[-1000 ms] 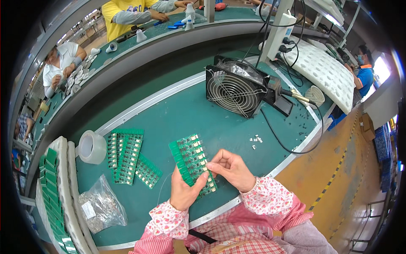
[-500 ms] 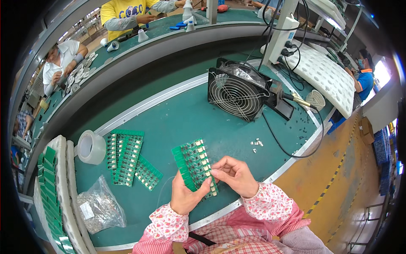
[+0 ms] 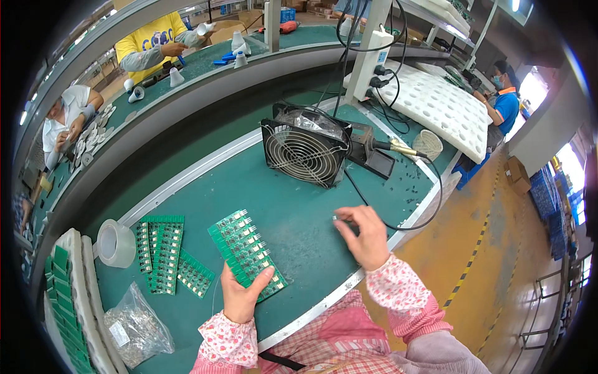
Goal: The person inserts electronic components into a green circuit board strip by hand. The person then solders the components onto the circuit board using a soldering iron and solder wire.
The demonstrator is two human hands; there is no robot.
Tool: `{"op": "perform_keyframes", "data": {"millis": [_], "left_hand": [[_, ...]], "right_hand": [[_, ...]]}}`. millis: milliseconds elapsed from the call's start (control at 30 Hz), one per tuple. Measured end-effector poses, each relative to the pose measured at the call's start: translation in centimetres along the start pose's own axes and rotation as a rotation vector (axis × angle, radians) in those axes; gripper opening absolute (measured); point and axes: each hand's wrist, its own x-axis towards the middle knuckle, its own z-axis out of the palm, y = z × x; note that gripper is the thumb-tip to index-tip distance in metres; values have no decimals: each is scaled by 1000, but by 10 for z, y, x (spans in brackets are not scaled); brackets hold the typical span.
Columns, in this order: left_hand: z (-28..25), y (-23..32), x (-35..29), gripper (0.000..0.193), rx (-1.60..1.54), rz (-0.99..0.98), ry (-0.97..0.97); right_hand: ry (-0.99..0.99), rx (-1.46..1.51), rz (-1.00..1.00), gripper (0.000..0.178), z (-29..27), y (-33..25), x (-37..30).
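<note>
My left hand [image 3: 242, 292] grips the lower end of a green circuit board panel [image 3: 244, 246], thumb on its face and fingers behind. Rows of small white and black components and thin pins along one edge show on the panel, which is tilted above the green table. My right hand [image 3: 366, 240] is apart from it, over the table to the right. Its thumb and forefinger come together at a small white piece [image 3: 334, 217], and the hand hides the table beneath. More circuit board panels [image 3: 167, 255] lie overlapped left of my left hand.
A roll of clear tape [image 3: 116, 243] and a plastic bag of small metal parts [image 3: 138, 327] sit at left, beside foam trays [image 3: 93, 305] with boards. Behind are a black fan [image 3: 305, 153], a soldering iron [image 3: 398, 148] with its cable, and a white foam tray [image 3: 436, 109]. Co-workers sit beyond.
My right hand has left the panel's edge and moved right to where the loose white pieces lay. My left hand still holds the panel. The whole view has shifted.
</note>
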Motion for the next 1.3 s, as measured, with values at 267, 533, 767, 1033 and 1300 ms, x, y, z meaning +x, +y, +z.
{"op": "perform_keyframes", "data": {"millis": [267, 533, 767, 1033, 1300], "left_hand": [[-1, -5, 0, 29, -45, 20, -22], [-2, -3, 1, 31, -53, 25, -28], [-8, 1, 0, 31, -25, 36, -55], [-6, 2, -1, 30, 3, 50, -42], [-1, -1, -1, 29, 31, 104, -17]], "right_hand": [[-61, -288, 9, 14, -4, 15, 18], [-156, 231, 157, 10, -6, -22, 12], [-203, 52, -268, 13, 30, -38, -6], [-312, 810, 436, 10, 33, -56, -13], [-548, 1227, 679, 12, 42, -74, -12]]}}
